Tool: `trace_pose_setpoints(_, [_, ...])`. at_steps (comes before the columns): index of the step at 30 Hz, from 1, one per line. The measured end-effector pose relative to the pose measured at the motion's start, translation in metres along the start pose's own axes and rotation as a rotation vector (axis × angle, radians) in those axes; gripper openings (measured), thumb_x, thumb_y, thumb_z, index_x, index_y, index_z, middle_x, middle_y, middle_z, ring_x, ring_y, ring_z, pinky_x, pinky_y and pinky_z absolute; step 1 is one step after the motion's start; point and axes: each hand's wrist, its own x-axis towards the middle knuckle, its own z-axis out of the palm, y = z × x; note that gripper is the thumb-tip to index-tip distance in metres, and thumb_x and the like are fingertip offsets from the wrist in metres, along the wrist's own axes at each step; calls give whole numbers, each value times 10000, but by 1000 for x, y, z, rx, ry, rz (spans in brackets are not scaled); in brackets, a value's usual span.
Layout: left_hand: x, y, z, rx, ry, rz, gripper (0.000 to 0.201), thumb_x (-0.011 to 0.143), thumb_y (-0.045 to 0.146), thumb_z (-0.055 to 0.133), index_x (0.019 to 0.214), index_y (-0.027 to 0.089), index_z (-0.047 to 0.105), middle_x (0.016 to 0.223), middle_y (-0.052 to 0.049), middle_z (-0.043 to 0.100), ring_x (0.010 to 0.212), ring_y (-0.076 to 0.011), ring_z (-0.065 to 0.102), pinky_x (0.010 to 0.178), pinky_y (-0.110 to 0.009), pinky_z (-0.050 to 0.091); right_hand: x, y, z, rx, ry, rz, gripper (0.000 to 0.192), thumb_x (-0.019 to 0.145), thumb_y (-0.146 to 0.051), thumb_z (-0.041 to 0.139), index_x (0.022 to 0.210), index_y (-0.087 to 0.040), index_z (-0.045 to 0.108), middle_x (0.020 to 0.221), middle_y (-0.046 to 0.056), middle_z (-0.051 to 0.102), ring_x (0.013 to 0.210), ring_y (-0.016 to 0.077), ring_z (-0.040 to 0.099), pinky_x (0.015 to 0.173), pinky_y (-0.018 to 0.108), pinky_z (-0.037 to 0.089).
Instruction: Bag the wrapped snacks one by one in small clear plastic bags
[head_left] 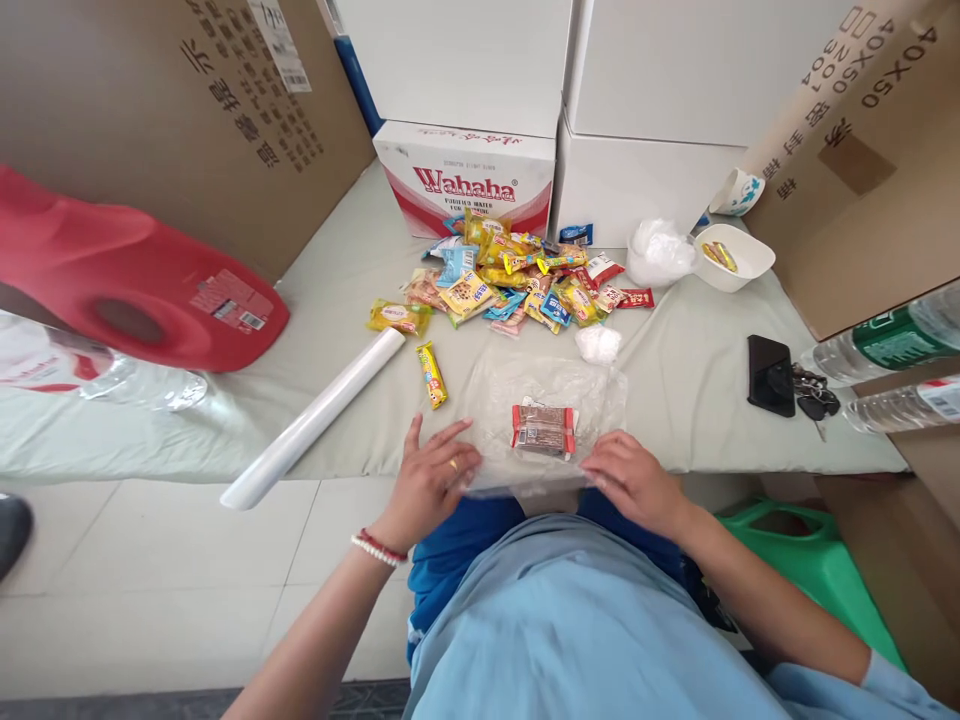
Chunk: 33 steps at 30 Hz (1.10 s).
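A sheet of clear plastic film (600, 395) lies spread at the table's front edge. On it rests a small stack of red-and-brown snack packets (545, 430). My left hand (437, 468) is at the film's near left corner, thumb and some fingers closed on the edge, other fingers reaching over the cloth. At the near right corner my right hand (636, 482) pinches the film with bent fingers. The near edge of the film hangs slightly lifted between both hands, over my lap. Just beyond my left hand lies a yellow snack bar (431, 375).
A white plastic roll (315, 420) sticks out over the table edge. Mixed wrapped snacks (510, 270) are heaped before the Wahaha box (469, 180). A white bowl (739, 268), black phone (770, 375), keys (816, 392) and bottles (900, 335) are at right; a red jug (135, 285) stands left.
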Motion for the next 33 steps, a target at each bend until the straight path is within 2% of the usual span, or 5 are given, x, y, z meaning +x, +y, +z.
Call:
trace_pose_setpoints(7, [71,-24,2,-119,79,-340,319,934,425,479,764,223,657,925,-83,757,965,-256,683,1034,-454,488,47,30,-26,-64,-19,436,178,986,-298,552,982,-204,702,934,68,719,917,231,644,804,342,511])
trace_pose_setpoints(17, [42,24,13,254,638,-453,267,898,242,539,1089,190,719,1239,-167,647,1376,-369,457,1137,-579,297,109,23,-27,-497,59,212,360,1005,-226,488,1337,-163,613,1324,156,586,1169,304,518,1004,429,471])
trace_pose_setpoints(22, [47,54,32,158,291,94,408,950,123,469,1260,275,685,1225,-64,741,1208,-254,607,985,-431,379,167,29,-9,-478,-137,247,625,950,-323,641,1498,-80,463,1359,212,599,1272,347,481,1057,442,404])
trace_pose_setpoints(28, [71,52,54,175,148,76,366,973,108,493,1263,227,681,1315,-66,720,1041,-236,619,790,-412,413,201,33,-24,-322,-381,358,232,856,-272,751,1053,-150,750,906,48,725,847,188,628,730,247,411])
trace_pose_setpoints(33, [65,52,57,175,120,49,396,976,116,503,1317,235,665,1341,-75,709,960,-246,624,757,-420,439,158,11,-26,-106,-354,124,200,951,-232,617,1086,-174,754,812,4,692,741,147,584,716,245,399])
